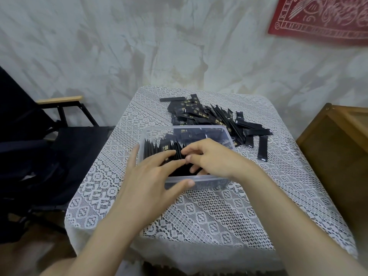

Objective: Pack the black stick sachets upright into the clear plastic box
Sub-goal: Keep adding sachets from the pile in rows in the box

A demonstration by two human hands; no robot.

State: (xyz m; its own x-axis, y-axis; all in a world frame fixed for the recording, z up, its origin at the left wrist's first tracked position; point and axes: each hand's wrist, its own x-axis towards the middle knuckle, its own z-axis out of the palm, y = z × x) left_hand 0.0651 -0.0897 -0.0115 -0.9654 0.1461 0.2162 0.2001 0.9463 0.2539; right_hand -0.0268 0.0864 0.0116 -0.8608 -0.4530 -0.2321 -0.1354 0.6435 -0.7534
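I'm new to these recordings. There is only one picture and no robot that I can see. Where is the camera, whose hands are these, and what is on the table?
There is no machine here. A person works with bare hands, and the single picture comes from a camera worn on their head, looking forward and down. On the lace-covered table stands a clear plastic box, partly filled with black stick sachets standing on end. Behind it lies a loose pile of the same sachets. The left hand lies spread over the standing row, thumb against the box's near wall. The right hand has its fingers curled in among the sachets; whether it pinches one cannot be told.
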